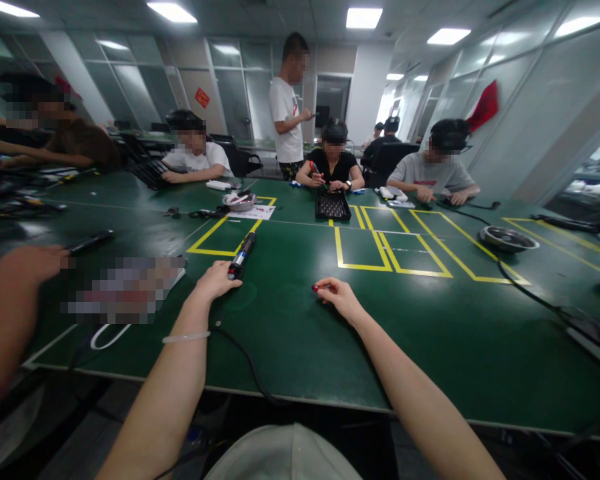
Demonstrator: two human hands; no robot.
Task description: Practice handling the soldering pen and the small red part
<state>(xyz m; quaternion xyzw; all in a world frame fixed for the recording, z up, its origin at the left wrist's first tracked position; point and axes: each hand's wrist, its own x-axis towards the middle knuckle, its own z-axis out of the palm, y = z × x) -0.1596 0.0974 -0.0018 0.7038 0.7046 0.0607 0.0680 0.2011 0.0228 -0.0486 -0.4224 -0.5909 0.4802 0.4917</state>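
My left hand (pixel 218 280), below a pale bracelet, is closed at the near end of a black cylindrical tool (pixel 243 253) with a light label; its exact kind is unclear. The tool lies slanting away on the green table (pixel 280 347). To the right, just over the tabletop, my right hand (pixel 339 297) pinches a small red piece (pixel 315 288) between thumb and fingertips. Most of that piece is covered, and its kind cannot be made out.
Yellow tape outlines (pixel 365 268) mark the tabletop beyond my hands. A black cable (pixel 250 360) runs over the near edge. Another person's hand (pixel 30 267) is at the left by a blurred packet (pixel 130 287). Across sit co-workers, one at a black tray (pixel 333 205). A round metal-rimmed part (pixel 509 239) lies right.
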